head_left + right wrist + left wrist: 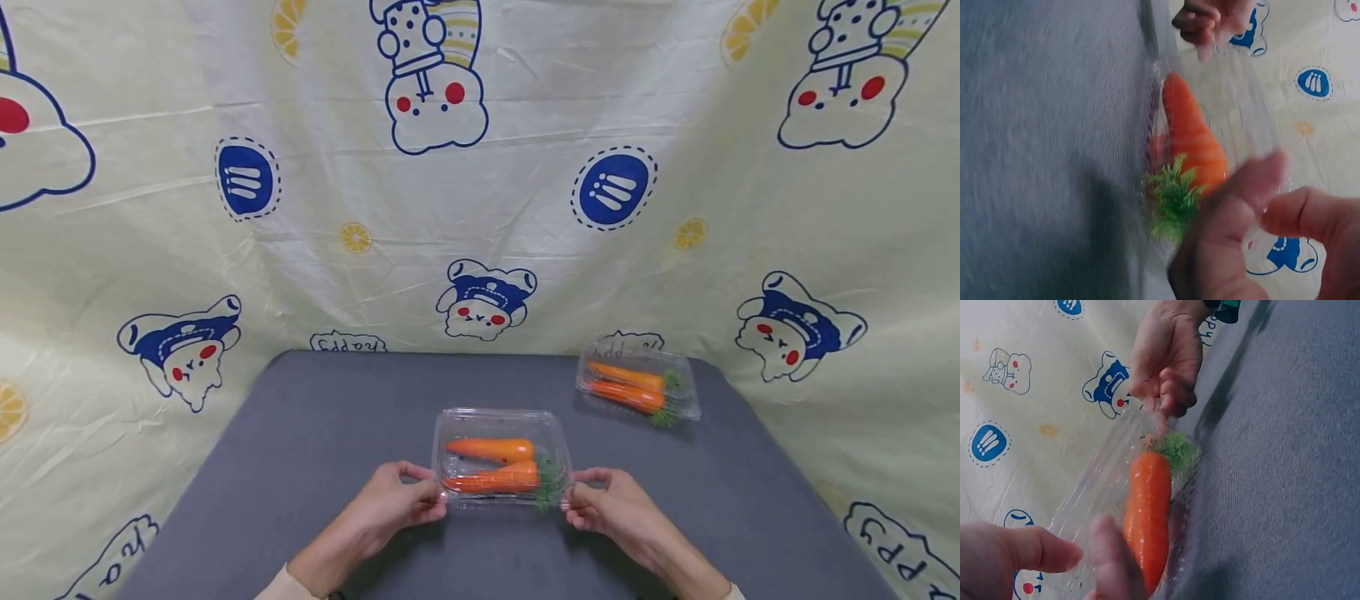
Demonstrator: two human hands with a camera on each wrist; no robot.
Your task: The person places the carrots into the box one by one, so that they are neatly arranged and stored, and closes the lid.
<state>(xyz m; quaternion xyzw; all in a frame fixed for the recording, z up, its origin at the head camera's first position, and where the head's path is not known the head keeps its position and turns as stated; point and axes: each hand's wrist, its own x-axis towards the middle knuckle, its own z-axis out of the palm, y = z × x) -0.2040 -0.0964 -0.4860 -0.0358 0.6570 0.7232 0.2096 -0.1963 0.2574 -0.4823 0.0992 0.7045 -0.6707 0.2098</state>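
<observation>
A clear plastic box [498, 423] sits in front of me, holding two orange carrots with green tops; the upper carrot [491, 450] lies behind the lower carrot [495, 479]. My left hand [393, 504] pinches the near left corner of the box between thumb and fingers. At the near right corner, my right hand [615, 508] grips the rim the same way. Seen from the right wrist, the green top [1175, 197] shows through the clear wall, close to the right hand's fingers. The left wrist view has a carrot [1150, 512] running lengthwise between both hands.
Toward the back right of the grey table [300, 433] stands a second clear box [682, 375] with two carrots in it. A pale cloth [525, 217] printed with cartoon figures hangs behind and along both sides of the table.
</observation>
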